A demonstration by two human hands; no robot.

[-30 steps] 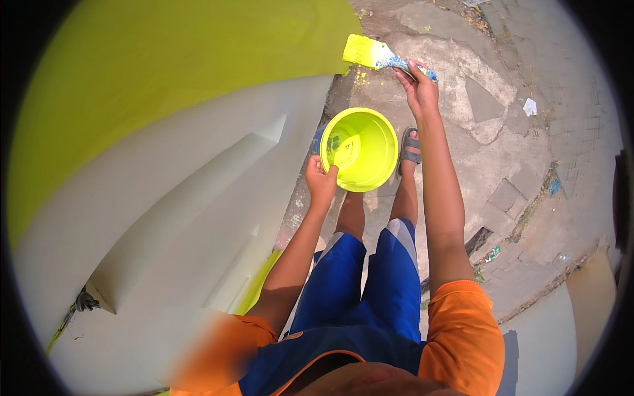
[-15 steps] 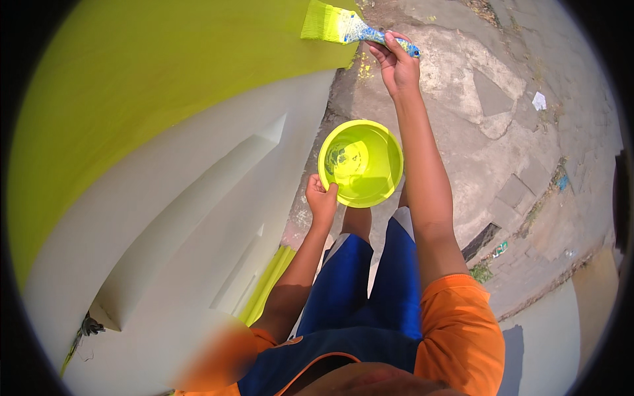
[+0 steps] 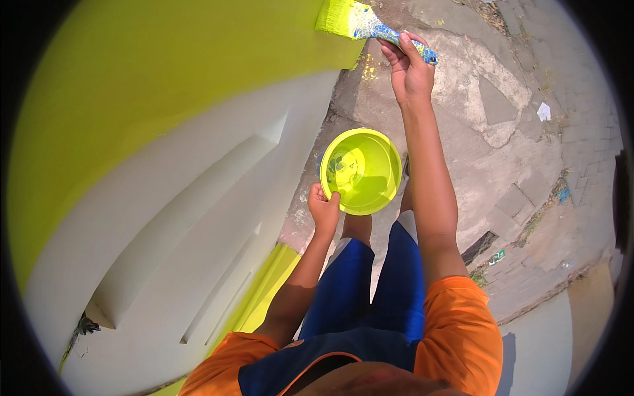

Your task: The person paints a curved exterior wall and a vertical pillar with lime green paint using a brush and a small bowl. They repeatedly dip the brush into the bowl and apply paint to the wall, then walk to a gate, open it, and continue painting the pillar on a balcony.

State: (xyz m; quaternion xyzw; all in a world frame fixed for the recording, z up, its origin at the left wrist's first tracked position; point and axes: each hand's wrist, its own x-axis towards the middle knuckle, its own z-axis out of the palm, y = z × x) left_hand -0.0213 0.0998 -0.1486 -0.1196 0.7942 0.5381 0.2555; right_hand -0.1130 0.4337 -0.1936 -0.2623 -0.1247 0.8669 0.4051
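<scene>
On my feed I see an outdoor spot, a strip of ground (image 3: 489,178) beside a wall (image 3: 165,72); whether it is a lane or a yard, I cannot tell. The wall stands along the ground's left edge, part yellow-green, part whitish with ledges. The ground is patched, cracked concrete, with paving blocks (image 3: 594,185) toward its right edge. I also make out weeds (image 3: 478,276), a white scrap (image 3: 543,111), yellow paint spots (image 3: 368,67) and bright daylight casting a shadow (image 3: 507,363).

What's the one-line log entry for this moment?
left hand: holds yellow-green bucket | right hand: holds paintbrush by handle | bristles: yellow-green, by yellow-green wall, contact unclear
</scene>
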